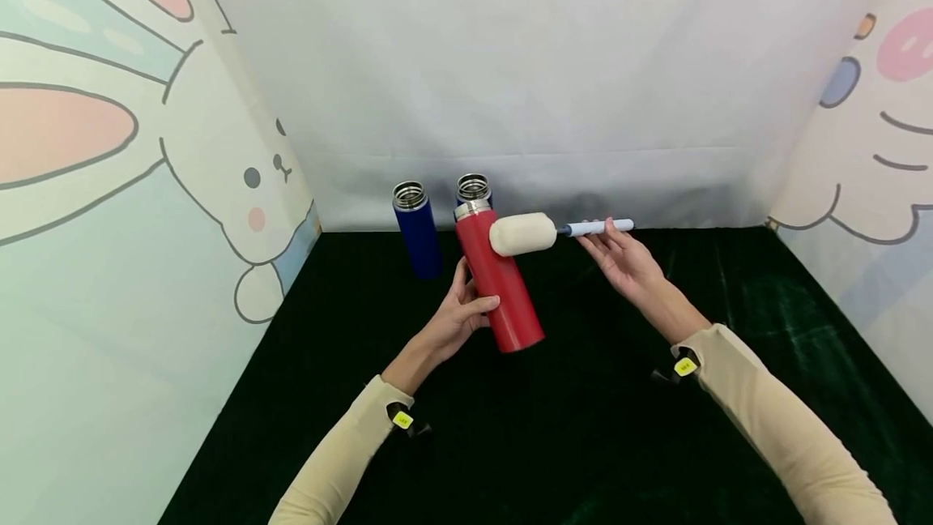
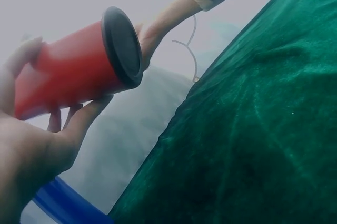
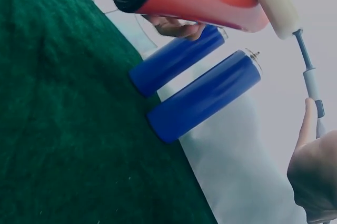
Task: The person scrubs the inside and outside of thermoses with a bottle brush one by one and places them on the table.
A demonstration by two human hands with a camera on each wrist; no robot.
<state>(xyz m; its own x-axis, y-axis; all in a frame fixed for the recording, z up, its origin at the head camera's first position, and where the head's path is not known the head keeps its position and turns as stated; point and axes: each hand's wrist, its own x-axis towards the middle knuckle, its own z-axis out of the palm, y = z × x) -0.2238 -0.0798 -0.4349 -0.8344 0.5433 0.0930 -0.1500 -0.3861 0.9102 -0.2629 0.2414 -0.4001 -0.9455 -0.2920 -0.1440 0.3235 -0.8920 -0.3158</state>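
My left hand (image 1: 457,316) grips a red thermos bottle (image 1: 506,290) round its side, tilted and lifted off the table, its steel mouth uncapped. In the left wrist view the bottle's dark base (image 2: 125,48) faces the camera. With thumb and fingers, my right hand (image 1: 630,266) holds the pale handle (image 1: 599,227) of a sponge bottle brush. The brush's cream sponge head (image 1: 523,234) lies across the upper part of the red bottle, outside it; whether they touch I cannot tell. Two blue bottles stand behind: one on the left (image 1: 419,237), the other (image 3: 205,98) partly hidden in the head view.
A dark green cloth (image 1: 619,428) covers the table. At its back hangs a white curtain (image 1: 554,63). Side panels with a cartoon rabbit (image 1: 226,177) and a pink-nosed animal (image 1: 875,136) flank the table.
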